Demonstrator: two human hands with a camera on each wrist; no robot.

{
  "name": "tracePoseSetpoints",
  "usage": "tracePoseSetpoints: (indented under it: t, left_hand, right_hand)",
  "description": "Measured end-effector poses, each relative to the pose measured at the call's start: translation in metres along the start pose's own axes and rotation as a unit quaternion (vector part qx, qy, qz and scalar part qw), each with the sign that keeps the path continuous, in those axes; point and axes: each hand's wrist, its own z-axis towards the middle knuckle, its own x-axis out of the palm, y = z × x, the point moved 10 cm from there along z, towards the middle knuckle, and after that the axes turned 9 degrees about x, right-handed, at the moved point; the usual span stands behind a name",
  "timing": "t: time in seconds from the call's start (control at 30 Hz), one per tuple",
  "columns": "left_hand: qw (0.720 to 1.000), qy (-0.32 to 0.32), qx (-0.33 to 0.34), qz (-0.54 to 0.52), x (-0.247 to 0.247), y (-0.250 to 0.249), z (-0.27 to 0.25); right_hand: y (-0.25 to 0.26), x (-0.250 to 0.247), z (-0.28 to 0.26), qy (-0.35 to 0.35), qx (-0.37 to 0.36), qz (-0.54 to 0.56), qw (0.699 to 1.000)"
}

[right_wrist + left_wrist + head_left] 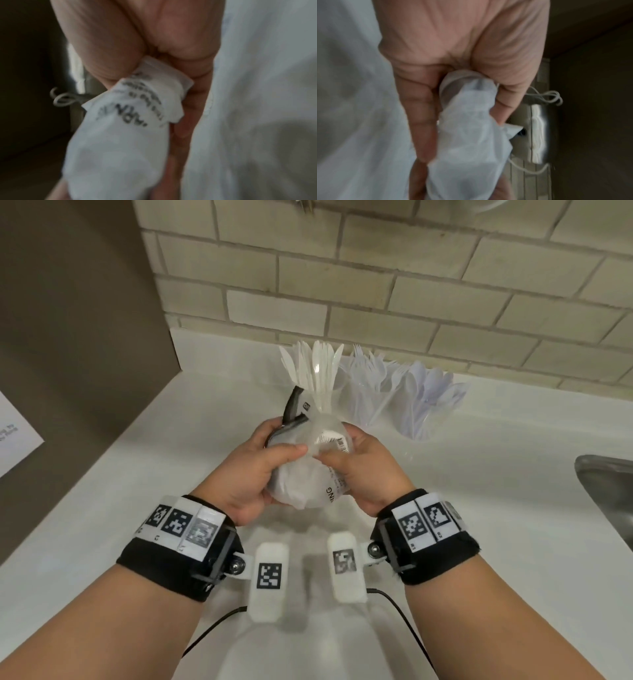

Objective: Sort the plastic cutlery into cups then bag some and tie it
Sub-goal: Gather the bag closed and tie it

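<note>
Both hands are gripping a translucent plastic bag (301, 474) above the white bench (479, 474). Left hand (255, 470) is curling its fingers and thumb round the bag's left side; right hand (370, 470) is pinching the bag's right side, printed text facing up. Beyond the hands, three clear cups are standing in a row: knives (313, 368) just behind the bag, forks (371, 371) and spoons (433, 392) further to the right hand's side.
</note>
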Motion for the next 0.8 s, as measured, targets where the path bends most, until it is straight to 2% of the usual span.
tracePoseSetpoints:
  t: [0.03,0.07,0.13,0.2,0.23,0.27,0.33,0.4,0.43,0.5,0.57,0.6,0.63,0.7,0.77,0.8]
  left_hand:
    - [0.999,-0.02,0.016,0.032,-0.005,-0.003,0.001]
    - [0.998,-0.032,0.024,0.055,-0.006,-0.004,0.001]
    - [0.996,-0.044,0.025,0.073,-0.007,-0.005,0.001]
    - [0.995,-0.052,0.02,0.084,-0.009,-0.005,0.0]
    - [0.994,-0.06,0.015,0.086,-0.011,-0.005,0.0]
    - [0.994,-0.069,0.008,0.083,-0.014,-0.004,-0.001]
    - [0.995,-0.089,-0.013,0.053,-0.02,-0.001,0.0]
    - [0.992,-0.117,-0.049,-0.017,-0.027,0.006,0.001]
    - [0.987,-0.13,-0.071,-0.057,-0.028,0.01,0.0]
    - [0.982,-0.119,-0.107,-0.099,-0.021,0.017,-0.002]
    - [0.985,-0.05,-0.099,-0.134,-0.005,0.013,-0.003]
    - [0.985,0.001,-0.087,-0.148,0.005,0.008,-0.005]
    - [0.985,0.055,-0.077,-0.143,0.014,0.003,-0.008]
    - [0.991,0.128,-0.042,-0.025,0.019,-0.001,-0.014]
    - [0.978,0.156,0.025,0.134,0.019,-0.006,-0.018]
    - [0.972,0.152,0.058,0.172,0.02,-0.008,-0.019]
  right_hand:
    - [0.008,-0.001,-0.003,-0.03,-0.046,-0.109,0.993]
    - [0.017,0.001,-0.008,-0.052,-0.092,-0.219,0.97]
    - [0.025,0.018,-0.019,-0.045,-0.168,-0.39,0.904]
    - [0.022,0.035,-0.028,0.001,-0.201,-0.473,0.858]
    - [0.02,0.04,-0.031,0.024,-0.206,-0.493,0.845]
    - [0.018,0.042,-0.033,0.049,-0.209,-0.495,0.842]
    - [0.013,0.043,-0.037,0.11,-0.198,-0.462,0.858]
    - [0.008,0.044,-0.039,0.148,-0.179,-0.461,0.857]
    - [0.005,0.042,-0.038,0.139,-0.175,-0.482,0.847]
    - [0.006,0.035,-0.03,0.069,-0.181,-0.534,0.823]
    - [0.009,0.026,-0.02,0.003,-0.172,-0.567,0.806]
    - [0.009,0.022,-0.017,-0.014,-0.159,-0.562,0.811]
    - [0.009,0.016,-0.013,-0.022,-0.143,-0.547,0.825]
    - [0.012,0.008,-0.011,-0.032,-0.128,-0.504,0.854]
    - [0.018,0.007,-0.013,-0.029,-0.133,-0.484,0.864]
    - [0.02,0.009,-0.015,-0.022,-0.138,-0.482,0.865]
